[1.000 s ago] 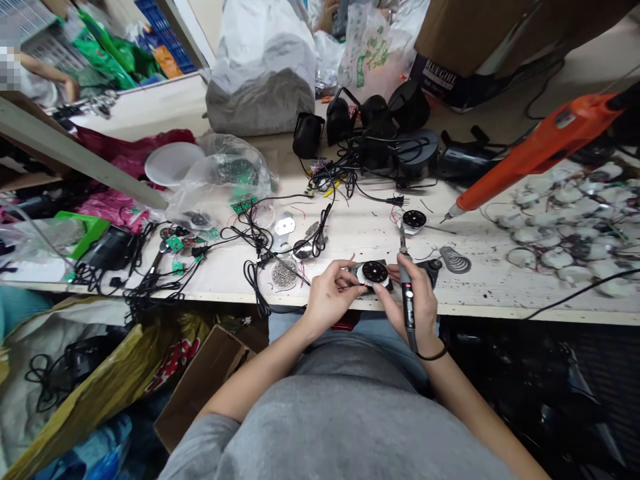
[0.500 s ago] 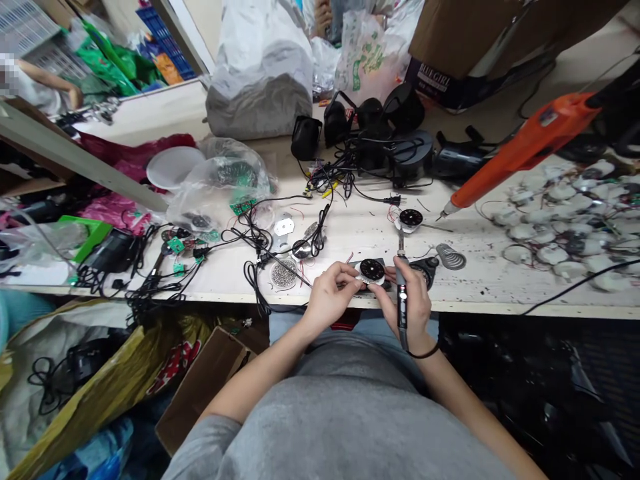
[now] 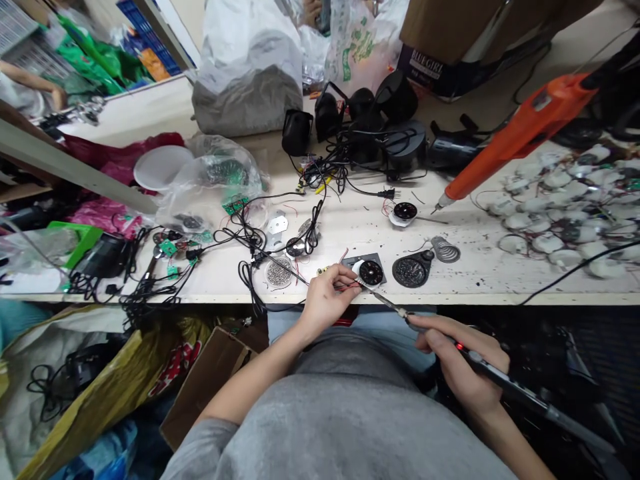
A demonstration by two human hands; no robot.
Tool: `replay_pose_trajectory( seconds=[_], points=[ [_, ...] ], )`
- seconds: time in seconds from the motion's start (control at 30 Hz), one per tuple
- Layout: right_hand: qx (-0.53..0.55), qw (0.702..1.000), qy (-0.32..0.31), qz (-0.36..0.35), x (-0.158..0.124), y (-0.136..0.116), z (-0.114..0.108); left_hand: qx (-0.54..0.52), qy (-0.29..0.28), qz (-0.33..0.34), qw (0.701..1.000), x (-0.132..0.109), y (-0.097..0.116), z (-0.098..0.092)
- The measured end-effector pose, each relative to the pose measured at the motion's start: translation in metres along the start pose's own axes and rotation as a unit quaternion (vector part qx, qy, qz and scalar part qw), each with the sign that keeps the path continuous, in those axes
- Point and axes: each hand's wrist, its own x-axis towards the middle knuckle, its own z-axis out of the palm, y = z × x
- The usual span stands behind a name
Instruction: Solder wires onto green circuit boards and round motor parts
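Note:
My right hand [image 3: 467, 367] grips a soldering iron [image 3: 525, 390] with a lit red light on its handle. The iron's metal tip reaches left to the edge of a round black-faced part with a white base [image 3: 371, 272]. That part rests tilted on a dark flat plate [image 3: 381, 259] near the bench's front edge. Fingers pinched, my left hand [image 3: 327, 297] is at the part's left side, with thin red wires [image 3: 345, 287] between the fingertips. Whether these fingers also touch the white base, I cannot tell.
A soldering stand [image 3: 411, 270] with a coiled holder [image 3: 446, 249] lies to the right. An orange electric screwdriver [image 3: 520, 137] hangs above the bench. Many white round parts [image 3: 565, 220] pile up at right; black cords [image 3: 255, 240] tangle at left. Another person's arm [image 3: 35, 77] shows far left.
My right hand has left the round part and swung down and right, turning the soldering iron from upright so its tip points left at the part. My left hand has stayed beside it.

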Motion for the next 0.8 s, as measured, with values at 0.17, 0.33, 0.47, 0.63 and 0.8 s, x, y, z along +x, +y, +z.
replay_pose_trajectory(
  seconds=[0.17, 0.33, 0.47, 0.63, 0.8],
  points=[
    [-0.009, 1.000, -0.004, 0.015, 0.002, 0.008, 0.010, 0.003, 0.006, -0.020, 1.000, 0.000, 0.002, 0.001],
    [-0.017, 1.000, -0.009, 0.015, 0.003, 0.011, 0.014, -0.007, 0.007, -0.021, 1.000, 0.000, 0.002, 0.001],
    [-0.023, 1.000, -0.002, 0.015, 0.004, 0.010, 0.015, -0.016, 0.004, -0.021, 1.000, 0.001, 0.002, 0.002],
    [-0.048, 0.999, -0.025, -0.007, 0.002, 0.010, 0.012, -0.017, -0.003, -0.022, 1.000, 0.001, 0.002, 0.001],
    [-0.051, 0.998, -0.034, -0.022, 0.000, 0.010, 0.010, -0.018, -0.017, -0.021, 0.999, 0.001, 0.003, -0.001]
  ],
)
